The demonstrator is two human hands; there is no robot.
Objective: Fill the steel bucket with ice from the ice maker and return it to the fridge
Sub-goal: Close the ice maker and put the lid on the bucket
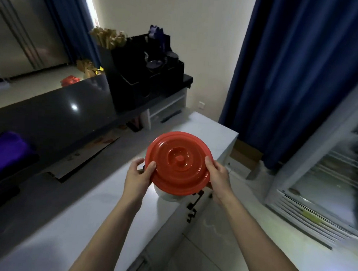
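Note:
A round red lid (178, 162) with raised rings and a centre knob covers the steel bucket (170, 195), of which only a pale lower wall shows beneath it. My left hand (139, 176) grips the lid's left rim, thumb on top. My right hand (218, 177) grips the right rim the same way. The bucket is above the white counter (98, 205), near its right edge. The glass-door fridge (326, 180) stands at the right, door closed. The ice maker cannot be made out.
A dark raised bar top (49, 115) runs along the left, with a black organiser (144, 78) holding cups and straws. A purple cloth (5, 154) lies at the far left. Blue curtains (293, 69) hang behind. A cardboard box (246, 158) sits on the floor.

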